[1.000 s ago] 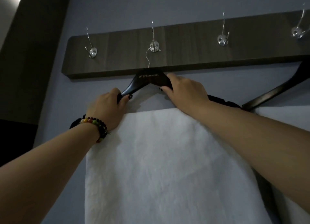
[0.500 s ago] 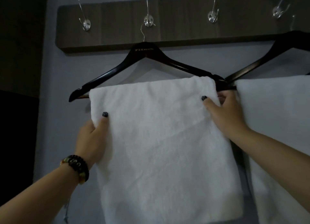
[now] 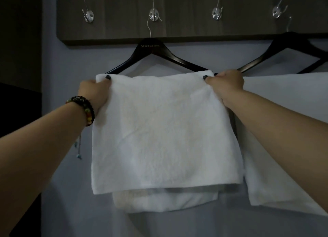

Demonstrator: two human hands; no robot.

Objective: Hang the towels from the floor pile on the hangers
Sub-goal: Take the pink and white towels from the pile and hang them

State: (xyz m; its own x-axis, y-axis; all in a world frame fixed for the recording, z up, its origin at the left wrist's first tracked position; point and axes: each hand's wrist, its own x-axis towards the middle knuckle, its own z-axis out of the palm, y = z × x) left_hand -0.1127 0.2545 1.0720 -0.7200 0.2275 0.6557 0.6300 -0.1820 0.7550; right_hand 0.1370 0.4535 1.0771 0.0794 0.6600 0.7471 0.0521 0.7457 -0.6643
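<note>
Against the grey wall, my left hand (image 3: 95,93) pinched the upper left corner of the white towel (image 3: 159,130), thumb on the front face; my right hand (image 3: 226,85) pinched the upper right corner likewise. That towel hung folded over the bar of the black hanger (image 3: 150,48) (front layer shorter than the rear), suspended from a metal hook (image 3: 154,15) on the dark wooden rail (image 3: 186,24). Just beside it hung a second towel (image 3: 284,130).

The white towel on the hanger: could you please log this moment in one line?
left hand: pinches towel | right hand: pinches towel | towel: draped over hanger
</note>
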